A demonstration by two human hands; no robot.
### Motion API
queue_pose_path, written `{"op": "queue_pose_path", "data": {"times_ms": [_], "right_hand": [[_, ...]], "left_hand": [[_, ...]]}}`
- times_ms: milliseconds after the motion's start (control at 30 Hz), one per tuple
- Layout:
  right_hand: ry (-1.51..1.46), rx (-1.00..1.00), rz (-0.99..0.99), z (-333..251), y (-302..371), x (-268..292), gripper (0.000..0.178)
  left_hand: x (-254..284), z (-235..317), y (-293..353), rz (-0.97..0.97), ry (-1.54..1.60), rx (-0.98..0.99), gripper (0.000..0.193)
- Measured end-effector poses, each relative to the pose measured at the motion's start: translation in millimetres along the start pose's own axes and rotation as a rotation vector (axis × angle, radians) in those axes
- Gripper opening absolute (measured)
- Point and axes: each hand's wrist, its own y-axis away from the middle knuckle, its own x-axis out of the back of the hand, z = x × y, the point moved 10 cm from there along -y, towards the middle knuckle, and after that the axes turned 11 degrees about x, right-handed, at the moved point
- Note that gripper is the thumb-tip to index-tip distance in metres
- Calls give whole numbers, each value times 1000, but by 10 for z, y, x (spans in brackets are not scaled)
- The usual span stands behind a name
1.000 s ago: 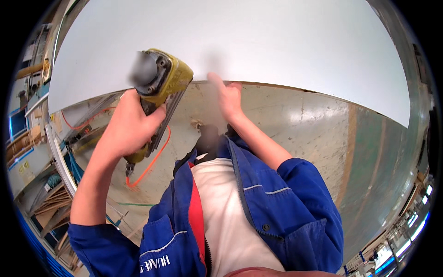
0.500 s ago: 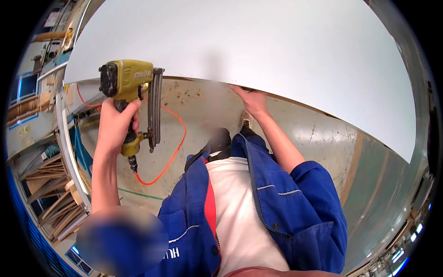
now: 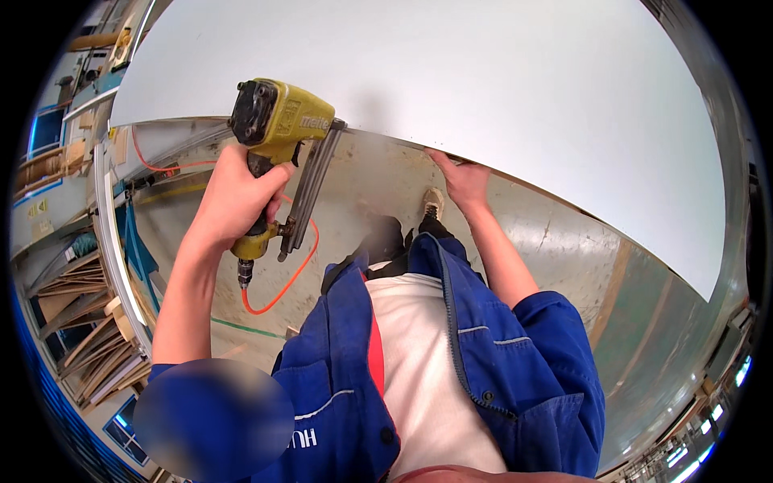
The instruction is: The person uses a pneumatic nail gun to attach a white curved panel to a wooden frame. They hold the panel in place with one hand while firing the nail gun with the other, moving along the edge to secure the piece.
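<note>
A yellow and black pneumatic nail gun with a long grey magazine is held by its handle in my left hand, fingers wrapped around the grip. Its nose end sits at the near edge of a large white panel; whether it touches cannot be made out. To the right of the tool, my right hand grips the panel's near edge from below, with some fingers hidden under it. An orange air hose loops from the fitting at the bottom of the gun's handle.
On the left, curved wooden pieces are stacked in a rack beside a pale metal rail. Blue cloth or strapping hangs near the rail. Below the panel lies a worn concrete floor, with a green area at right.
My left hand has carried the nail gun to the right and slightly up, tilting it so its nose comes to the panel edge. My right hand has shifted a little right along that edge.
</note>
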Motion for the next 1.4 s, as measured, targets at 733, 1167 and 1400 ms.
{"op": "queue_pose_path", "data": {"times_ms": [733, 1167, 1400], "right_hand": [[33, 45, 23, 45, 31, -114, 32], [373, 140, 409, -289, 285, -280, 28], [552, 164, 711, -328, 566, -653, 46]], "left_hand": [[91, -798, 225, 83, 172, -125, 26], [-82, -6480, -103, 364, -164, 483, 35], [865, -7442, -447, 338, -88, 434, 36]]}}
